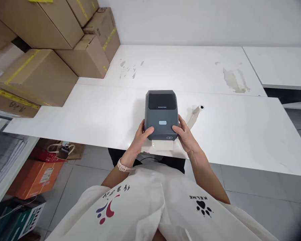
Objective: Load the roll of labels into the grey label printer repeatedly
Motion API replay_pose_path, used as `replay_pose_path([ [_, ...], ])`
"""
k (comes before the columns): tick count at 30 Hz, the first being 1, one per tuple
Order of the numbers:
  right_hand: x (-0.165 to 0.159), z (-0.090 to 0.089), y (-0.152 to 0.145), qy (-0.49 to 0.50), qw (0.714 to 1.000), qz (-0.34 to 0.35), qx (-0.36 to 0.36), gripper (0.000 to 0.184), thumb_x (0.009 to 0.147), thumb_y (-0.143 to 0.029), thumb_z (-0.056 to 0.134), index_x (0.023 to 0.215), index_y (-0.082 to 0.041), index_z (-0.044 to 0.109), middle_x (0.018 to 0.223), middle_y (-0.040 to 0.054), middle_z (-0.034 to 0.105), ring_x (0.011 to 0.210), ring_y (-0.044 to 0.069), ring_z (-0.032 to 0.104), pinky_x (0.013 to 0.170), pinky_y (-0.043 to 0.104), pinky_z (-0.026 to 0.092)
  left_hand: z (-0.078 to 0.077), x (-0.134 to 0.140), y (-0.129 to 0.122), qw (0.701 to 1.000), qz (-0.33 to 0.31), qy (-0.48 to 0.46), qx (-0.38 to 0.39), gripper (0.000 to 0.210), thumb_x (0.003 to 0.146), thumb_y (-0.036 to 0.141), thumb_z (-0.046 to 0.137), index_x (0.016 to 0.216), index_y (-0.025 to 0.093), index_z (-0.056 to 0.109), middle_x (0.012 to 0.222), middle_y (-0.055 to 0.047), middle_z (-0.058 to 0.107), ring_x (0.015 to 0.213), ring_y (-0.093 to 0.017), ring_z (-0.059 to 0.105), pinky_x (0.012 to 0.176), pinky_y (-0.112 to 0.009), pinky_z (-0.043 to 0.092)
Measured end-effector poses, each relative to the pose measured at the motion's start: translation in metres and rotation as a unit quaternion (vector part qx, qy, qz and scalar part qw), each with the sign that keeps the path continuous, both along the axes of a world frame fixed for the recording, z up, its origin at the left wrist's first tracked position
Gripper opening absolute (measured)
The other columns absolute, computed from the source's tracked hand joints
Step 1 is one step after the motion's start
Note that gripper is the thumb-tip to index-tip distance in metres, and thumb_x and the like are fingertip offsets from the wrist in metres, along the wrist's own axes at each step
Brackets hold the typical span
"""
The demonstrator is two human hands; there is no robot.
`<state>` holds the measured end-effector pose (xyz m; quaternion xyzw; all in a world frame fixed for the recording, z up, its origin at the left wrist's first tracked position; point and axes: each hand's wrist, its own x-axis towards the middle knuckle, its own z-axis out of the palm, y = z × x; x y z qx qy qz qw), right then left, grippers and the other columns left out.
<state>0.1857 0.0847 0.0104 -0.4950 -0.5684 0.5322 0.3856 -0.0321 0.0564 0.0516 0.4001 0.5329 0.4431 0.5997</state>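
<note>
Your white table [240, 130] runs smooth and flat beneath the grey printer [162, 130], with rough grey scuffs beyond it to either side. Your white shirt [150, 201], a creased soft fabric, spreads on the near side of the printer. The printer itself is a blocky plastic case with rounded edges, a glossy dark panel on top and a pale oblong button; it sits above the table's near edge, though you cannot tell whether it is raised. A paper strip [163, 145] pokes out below its near side, and a thin white paper roll [197, 109], partly unwound, lies just right of it.

Your left hand [141, 134] clasps the printer's left side, thumb laid over its near corner; your right hand [186, 135] grips the right side the same way. Both forearms angle in from the printer's near side.

Brown cardboard boxes [40, 73], bound with yellow tape, stack beyond and left of the printer; their insides are hidden. Nearer and lower, also left, sits an orange box [33, 177] bearing a white label.
</note>
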Motion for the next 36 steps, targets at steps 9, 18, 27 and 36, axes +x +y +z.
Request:
replay_pose_path([
  [9, -0.004, 0.002, 0.0, 0.101, 0.991, -0.037, -0.081, 0.112, 0.078, -0.068, 0.076, 0.168, -0.031, 0.022, 0.165, 0.0098, 0.048, 0.146, 0.036, 0.053, 0.119, 0.06, 0.048, -0.03, -0.004, 0.004, 0.998, 0.04, 0.036, 0.042, 0.083, 0.082, 0.062, 0.074, 0.15, 0.02, 0.05, 0.153, -0.016, 0.059, 0.138, -0.034, 0.058, 0.112, -0.046, 0.05],
  [18, -0.002, -0.009, 0.0, 0.068, 0.997, -0.016, -0.043, 0.095, 0.09, -0.066, 0.062, 0.168, -0.03, 0.022, 0.168, 0.0084, 0.044, 0.151, 0.033, 0.049, 0.121, 0.057, 0.047, -0.03, -0.001, -0.043, 0.972, 0.162, 0.16, 0.052, 0.039, 0.087, 0.057, 0.069, 0.107, 0.023, 0.067, 0.111, -0.007, 0.071, 0.101, -0.021, 0.065, 0.088, -0.034, 0.052],
  [27, -0.007, -0.002, 0.001, 0.093, 0.992, -0.043, -0.078, 0.097, 0.083, -0.062, 0.068, 0.163, -0.026, 0.028, 0.163, 0.0125, 0.05, 0.148, 0.035, 0.052, 0.122, 0.06, 0.043, -0.019, 0.014, -0.049, 0.992, -0.013, -0.041, -0.121, 0.052, 0.071, 0.064, 0.079, 0.056, 0.02, 0.054, 0.057, 0.002, 0.056, 0.049, -0.007, 0.036, 0.051, -0.027, 0.025],
  [36, -0.022, 0.044, -0.021, -0.295, 0.847, -0.069, 0.436, 0.034, 0.1, -0.026, 0.059, 0.133, -0.03, 0.057, 0.111, 0.0039, 0.08, 0.133, 0.029, 0.062, 0.119, 0.051, 0.037, -0.03, -0.029, -0.045, 0.989, -0.113, 0.059, -0.071, 0.047, 0.082, 0.062, 0.072, 0.066, 0.018, 0.072, 0.061, -0.003, 0.066, 0.055, -0.011, 0.054, 0.055, -0.026, 0.039],
])
